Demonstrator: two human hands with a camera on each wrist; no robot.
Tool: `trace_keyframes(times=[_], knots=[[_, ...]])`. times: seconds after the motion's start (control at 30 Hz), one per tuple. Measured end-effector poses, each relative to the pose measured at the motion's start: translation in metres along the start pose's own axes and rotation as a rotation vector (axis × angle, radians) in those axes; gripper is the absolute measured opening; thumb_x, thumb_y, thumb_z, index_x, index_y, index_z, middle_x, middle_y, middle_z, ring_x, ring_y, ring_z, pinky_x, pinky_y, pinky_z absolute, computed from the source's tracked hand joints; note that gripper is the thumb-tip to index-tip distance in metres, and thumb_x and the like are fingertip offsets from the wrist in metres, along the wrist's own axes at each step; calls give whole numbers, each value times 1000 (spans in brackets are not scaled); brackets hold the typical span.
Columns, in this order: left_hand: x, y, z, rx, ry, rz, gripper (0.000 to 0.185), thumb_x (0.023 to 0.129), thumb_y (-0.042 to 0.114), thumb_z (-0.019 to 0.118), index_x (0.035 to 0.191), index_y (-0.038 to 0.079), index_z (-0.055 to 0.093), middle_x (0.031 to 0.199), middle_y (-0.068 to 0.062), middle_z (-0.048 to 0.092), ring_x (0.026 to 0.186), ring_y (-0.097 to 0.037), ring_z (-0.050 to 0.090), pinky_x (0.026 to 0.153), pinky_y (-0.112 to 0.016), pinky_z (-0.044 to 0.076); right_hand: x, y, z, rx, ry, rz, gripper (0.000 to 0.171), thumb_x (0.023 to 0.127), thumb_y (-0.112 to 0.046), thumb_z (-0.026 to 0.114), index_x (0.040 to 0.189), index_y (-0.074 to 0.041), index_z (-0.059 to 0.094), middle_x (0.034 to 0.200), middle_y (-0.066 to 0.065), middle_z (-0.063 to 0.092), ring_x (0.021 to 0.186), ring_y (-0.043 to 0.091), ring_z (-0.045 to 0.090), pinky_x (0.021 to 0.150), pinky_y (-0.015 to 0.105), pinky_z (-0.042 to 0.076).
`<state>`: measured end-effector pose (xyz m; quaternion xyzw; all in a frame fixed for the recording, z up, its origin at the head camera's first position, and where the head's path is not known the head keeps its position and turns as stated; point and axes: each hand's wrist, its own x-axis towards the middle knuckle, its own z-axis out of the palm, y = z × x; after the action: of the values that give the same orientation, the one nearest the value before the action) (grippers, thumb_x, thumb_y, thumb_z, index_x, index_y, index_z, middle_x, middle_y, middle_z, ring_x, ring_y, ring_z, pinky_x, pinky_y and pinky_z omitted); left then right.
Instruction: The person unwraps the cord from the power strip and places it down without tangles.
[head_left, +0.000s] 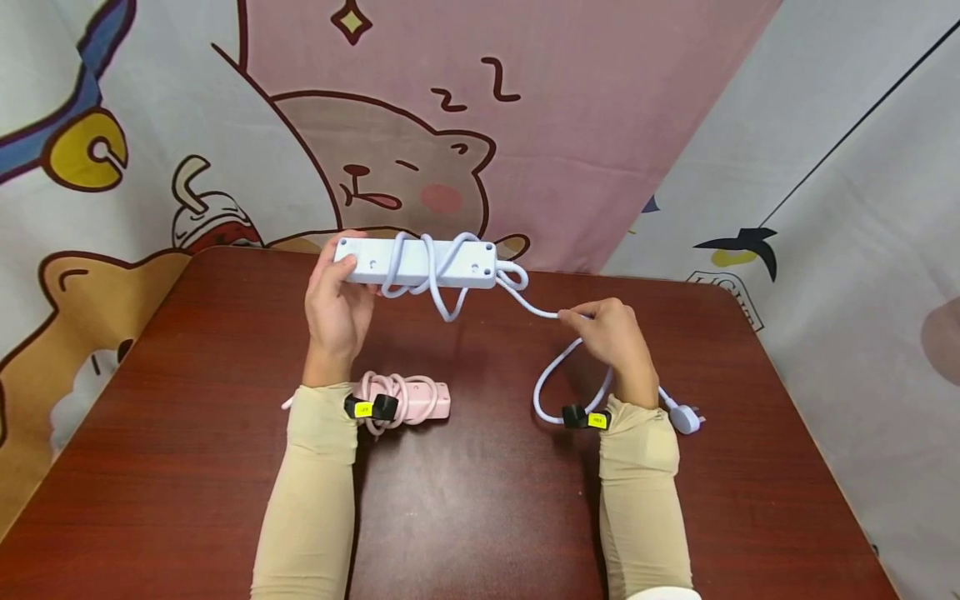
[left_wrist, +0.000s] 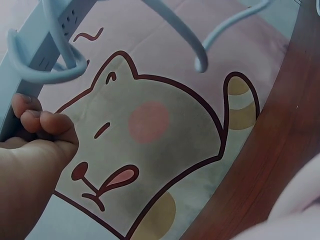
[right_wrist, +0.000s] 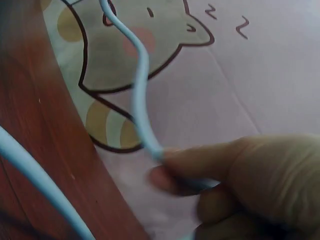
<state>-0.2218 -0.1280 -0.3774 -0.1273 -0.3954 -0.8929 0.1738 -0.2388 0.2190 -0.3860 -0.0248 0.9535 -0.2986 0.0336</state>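
Note:
A pale blue power strip [head_left: 411, 260] is held up above the far part of the table, its cord looped loosely round its body. My left hand [head_left: 339, 302] grips the strip's left end, fingers curled round it in the left wrist view. To the right, my right hand [head_left: 611, 337] pinches the strip's cord [right_wrist: 141, 95] between thumb and finger. From there the cord [head_left: 537, 392] hangs in a loop toward the table. Its plug [head_left: 686, 418] lies right of my right wrist. Below my left hand a pink power strip [head_left: 433, 400] rests on the table, wrapped in its own cord.
The dark red-brown table [head_left: 480, 500] spreads beneath both arms. Behind it hangs a cloth backdrop [head_left: 570, 142] with cartoon animals, meeting the table's far edge. My left sleeve partly covers the pink strip.

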Motion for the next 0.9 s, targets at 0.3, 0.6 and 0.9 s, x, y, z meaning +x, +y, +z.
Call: trace_keyframes(times=[0.3,0.6,0.9], knots=[[2,0,1,42,62,25,30,98,4,34,111,8,61,91,-2,61,74,-10,52,58,-21,39,0,21,0,-75,-411,-2,30,97,-31,68,108,-7,80,106,11,79,116,31,67,103,51,50],[2,-1,0,56,66,34,30,98,4,35,112,9,60,93,-2,60,75,-10,52,58,-21,39,1,24,1,-72,-419,4,30,97,-31,68,109,-6,80,101,9,79,98,20,68,91,39,54],[2,-2,0,78,71,53,28,99,5,36,114,8,59,95,-2,60,74,-10,50,58,-20,40,-1,23,-6,-62,-431,29,31,97,-28,67,94,0,77,62,0,62,59,10,53,59,26,43]])
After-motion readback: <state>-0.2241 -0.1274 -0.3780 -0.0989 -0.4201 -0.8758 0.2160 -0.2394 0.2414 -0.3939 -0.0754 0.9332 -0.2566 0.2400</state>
